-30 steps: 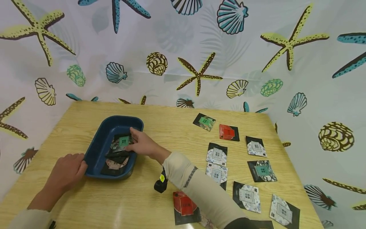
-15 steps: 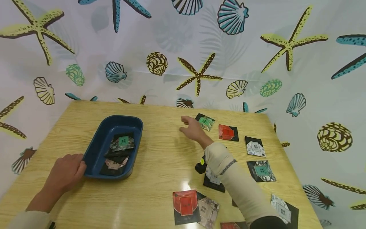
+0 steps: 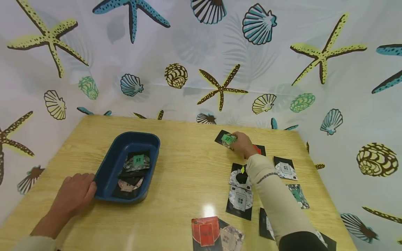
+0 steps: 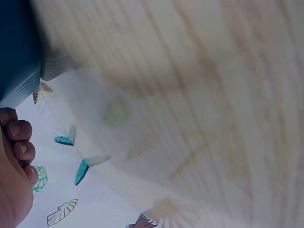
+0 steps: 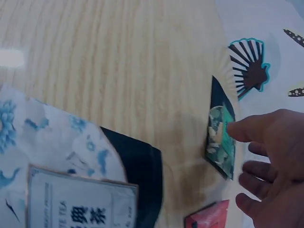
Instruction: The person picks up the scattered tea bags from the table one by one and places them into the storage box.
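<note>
My left hand (image 3: 75, 193) grips the near left rim of a dark blue plastic basin (image 3: 138, 137); its fingers curl at the wall in the left wrist view. Several tea packets lie inside, the top one a green-labelled packet (image 3: 138, 161), with a pink-labelled packet (image 3: 127, 186) below. At the back of the table my right hand (image 3: 242, 143) pinches the right end of another green-labelled tea packet (image 5: 217, 133). The thumb lies on its label in the right wrist view. Just beside this hand is a red tea packet (image 5: 209, 216), partly hidden.
White-labelled tea packets (image 3: 240, 202) lie beneath and beside the right forearm. A red packet (image 3: 205, 233) overlaps a beige packet (image 3: 232, 238) at the front. More packets lie right, some under the sleeve. A seashell-patterned cloth (image 3: 188, 35) hangs behind the wooden table.
My right hand has left the basin, moved right across the table and reached the green-labelled packet at the back. My left hand has stayed on the basin rim.
</note>
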Motion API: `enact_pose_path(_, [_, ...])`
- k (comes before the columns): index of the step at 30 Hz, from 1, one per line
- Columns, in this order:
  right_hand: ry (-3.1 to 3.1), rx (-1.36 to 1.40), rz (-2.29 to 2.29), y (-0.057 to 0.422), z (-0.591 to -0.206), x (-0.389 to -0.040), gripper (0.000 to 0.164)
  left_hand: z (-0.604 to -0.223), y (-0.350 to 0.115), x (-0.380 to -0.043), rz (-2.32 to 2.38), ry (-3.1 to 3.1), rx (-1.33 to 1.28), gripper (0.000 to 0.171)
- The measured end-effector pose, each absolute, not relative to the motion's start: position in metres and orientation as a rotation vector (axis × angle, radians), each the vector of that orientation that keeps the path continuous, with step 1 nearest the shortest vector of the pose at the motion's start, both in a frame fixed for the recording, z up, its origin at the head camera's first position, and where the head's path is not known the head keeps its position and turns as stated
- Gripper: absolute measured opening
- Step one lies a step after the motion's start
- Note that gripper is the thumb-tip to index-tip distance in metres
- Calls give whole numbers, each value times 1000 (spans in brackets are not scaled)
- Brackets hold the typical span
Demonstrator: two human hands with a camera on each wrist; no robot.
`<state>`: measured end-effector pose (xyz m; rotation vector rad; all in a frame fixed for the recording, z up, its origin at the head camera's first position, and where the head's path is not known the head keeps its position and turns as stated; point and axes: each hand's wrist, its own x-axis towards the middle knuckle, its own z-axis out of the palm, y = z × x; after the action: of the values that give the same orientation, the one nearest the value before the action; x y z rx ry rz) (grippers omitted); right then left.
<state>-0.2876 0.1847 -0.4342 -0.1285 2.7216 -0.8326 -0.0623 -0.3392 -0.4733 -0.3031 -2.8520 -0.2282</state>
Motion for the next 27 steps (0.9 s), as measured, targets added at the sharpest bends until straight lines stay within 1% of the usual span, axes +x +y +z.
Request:
enact_pose_path(6, [2745,-276,-581,176,-444,-295,63,-475,-341,-61,-197,-2815,-306,29])
enact_pose_path(10, [2753,-242,-553,172,-442,-297,61,-474,-341,-61,-203,-2831,-309,30])
enact_pose_path(15, [2813,-226,-640,175,-445,-308,61,-470,-338,-68,-186,-2809,-323,29])
enact_pose_path(20, [2751,-193,-613,177,-452,-315,66,-472,-338,-67,-193,-2861,-298,28])
enact_pose_path(24, [2710,-248,-521,170,-451,-318,70,-477,-340,-62,-209,-2869,-257,29])
enact_pose_path(27, [2739,-234,-532,170,-451,-310,73,-479,-339,-60,-219,-2845,-273,29])
